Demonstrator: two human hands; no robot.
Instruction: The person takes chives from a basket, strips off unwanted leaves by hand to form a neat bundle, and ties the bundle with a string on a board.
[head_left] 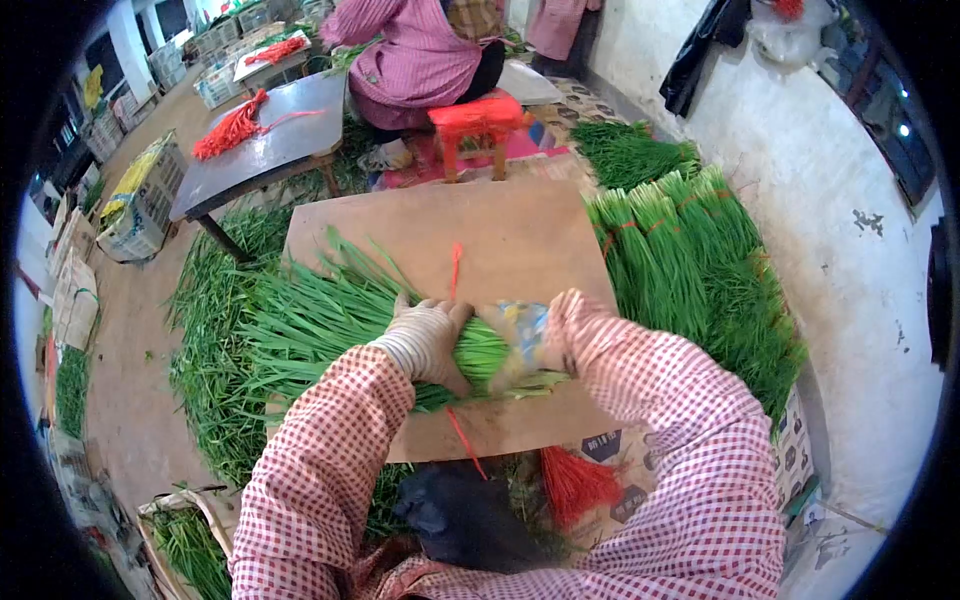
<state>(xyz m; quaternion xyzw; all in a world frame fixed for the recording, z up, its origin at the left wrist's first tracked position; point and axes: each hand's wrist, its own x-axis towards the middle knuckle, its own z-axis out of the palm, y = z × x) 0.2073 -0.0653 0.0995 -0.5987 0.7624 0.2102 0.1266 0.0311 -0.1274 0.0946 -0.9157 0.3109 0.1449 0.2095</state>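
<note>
A loose bunch of long green Chinese chives [330, 318] lies across the brown board, leaves to the left and pale stems to the right. My left hand [428, 340], in a pale knitted glove, is closed around the bunch near its stems. Over the stem ends is my right hand [522, 345], gloved with a blue and yellow patch; motion smears its fingers, so their grip does not show. A red tie [457, 270] runs across the board, passing under the bunch, and its other end emerges at the near side.
Tied chive bundles [655, 235] stand along the right wall. Loose leaves [215, 340] cover the floor at left. More red ties [575, 487] hang below the board's near edge. Ahead are a metal table [270, 150], a red stool [475, 112] and a seated person [420, 60].
</note>
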